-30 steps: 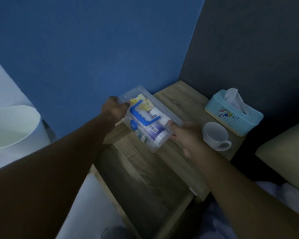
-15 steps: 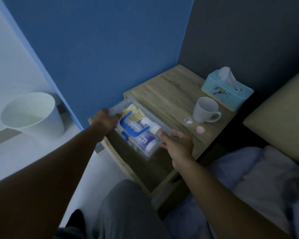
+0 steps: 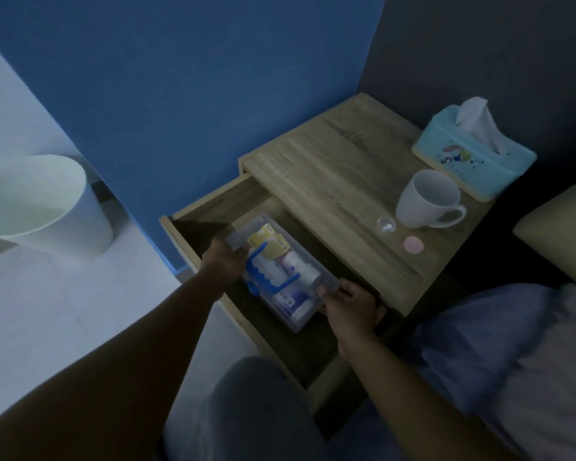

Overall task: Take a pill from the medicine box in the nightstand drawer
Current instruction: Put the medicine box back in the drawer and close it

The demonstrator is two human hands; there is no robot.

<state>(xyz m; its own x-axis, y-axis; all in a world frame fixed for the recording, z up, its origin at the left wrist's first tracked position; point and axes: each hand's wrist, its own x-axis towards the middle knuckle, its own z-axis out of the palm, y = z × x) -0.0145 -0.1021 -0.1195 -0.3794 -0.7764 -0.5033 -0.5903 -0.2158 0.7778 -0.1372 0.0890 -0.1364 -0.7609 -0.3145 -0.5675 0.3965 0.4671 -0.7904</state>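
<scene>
A clear plastic medicine box (image 3: 281, 274) with a blue handle holds bottles and yellow packets. It sits low inside the open wooden nightstand drawer (image 3: 213, 207). My left hand (image 3: 223, 262) grips the box's far left end. My right hand (image 3: 348, 304) holds its near right end. On the nightstand top (image 3: 330, 174) lie a round pink pill (image 3: 413, 244) and a small clear cap (image 3: 386, 224), both apart from my hands.
A white mug (image 3: 426, 199) and a light blue tissue box (image 3: 473, 158) stand at the right of the nightstand top. A white waste bin (image 3: 44, 207) stands on the floor to the left. Bed covers (image 3: 512, 344) and a pillow (image 3: 562, 227) lie at right; my knee (image 3: 256, 404) is below the drawer.
Both hands have brought the medicine box down from above the nightstand top into the open drawer. The view has pulled back, and the pill and cap have come into sight.
</scene>
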